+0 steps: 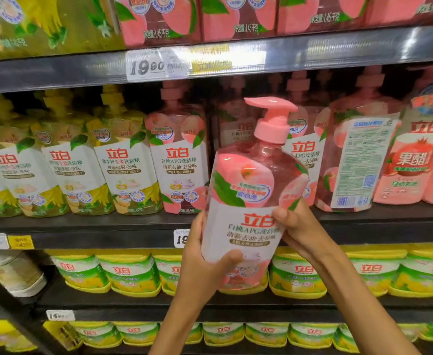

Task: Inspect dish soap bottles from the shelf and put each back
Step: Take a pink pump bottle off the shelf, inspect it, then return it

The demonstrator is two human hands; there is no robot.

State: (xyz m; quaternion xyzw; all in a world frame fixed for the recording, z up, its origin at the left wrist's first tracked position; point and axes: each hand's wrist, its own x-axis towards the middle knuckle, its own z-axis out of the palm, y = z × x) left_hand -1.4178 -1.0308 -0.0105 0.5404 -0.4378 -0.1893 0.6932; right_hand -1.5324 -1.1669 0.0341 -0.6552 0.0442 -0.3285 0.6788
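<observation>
A pink peach dish soap bottle (251,190) with a pink pump top is held up in front of the middle shelf (82,226), tilted slightly right, label facing me. My left hand (205,265) grips its lower left side, thumb across the front near the base. My right hand (300,226) holds its right side, thumb on the label. Behind it is a dark gap in the row of matching pink bottles (179,162).
Yellow-green dish soap bottles (123,162) fill the left of the middle shelf; more pink bottles (359,162) and pomegranate ones (415,162) stand at right. Yellow-lidded tubs (130,272) line the shelves below. Large packs sit on the top shelf (312,52).
</observation>
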